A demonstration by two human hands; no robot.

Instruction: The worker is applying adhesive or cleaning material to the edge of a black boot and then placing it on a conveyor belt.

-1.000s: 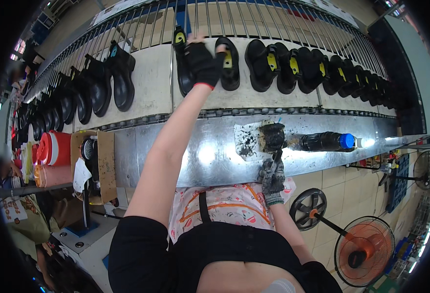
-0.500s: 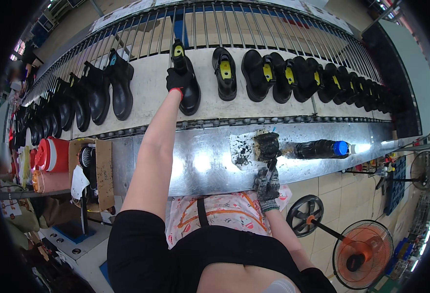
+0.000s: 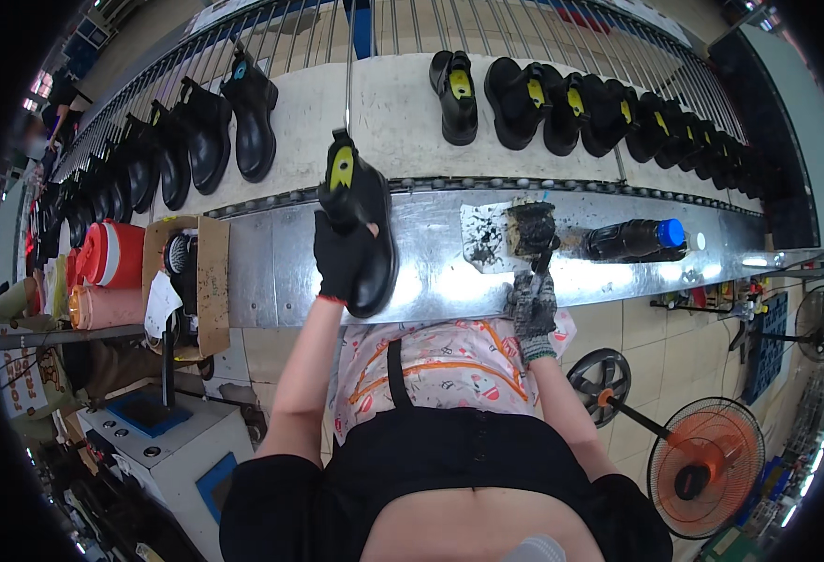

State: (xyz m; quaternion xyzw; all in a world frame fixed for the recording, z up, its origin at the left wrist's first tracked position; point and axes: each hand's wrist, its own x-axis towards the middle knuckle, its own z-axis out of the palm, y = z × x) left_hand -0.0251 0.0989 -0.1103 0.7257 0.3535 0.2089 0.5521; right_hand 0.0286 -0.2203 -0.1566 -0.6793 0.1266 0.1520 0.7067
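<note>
In its black glove, my left hand (image 3: pixel 342 258) is closed around a black ankle boot (image 3: pixel 375 272) and holds it over the near metal ledge. The boot's opening points away from me, its yellow insole showing, and the toe points toward me. My right hand (image 3: pixel 532 314), in a stained grey knit glove, is closed on the handle of a dark, blocky brush (image 3: pixel 532 229); its bristles cannot be made out. The brush rests on a white sheet (image 3: pixel 480 239) spotted with black. Right of it lies a dark bottle (image 3: pixel 623 241) with a blue cap.
Beyond a chain (image 3: pixel 431 184) runs a pale conveyor (image 3: pixel 375 103) with rows of black boots (image 3: pixel 255 122) at left and black shoes (image 3: pixel 515 103) at right. A cardboard box (image 3: pixel 211 281) and red jug (image 3: pixel 117 255) stand left. An orange fan (image 3: pixel 707 468) stands lower right.
My left hand has drawn the boot off the conveyor toward me, over the metal ledge. My right hand keeps hold of the brush at the sheet. The view has shifted.
</note>
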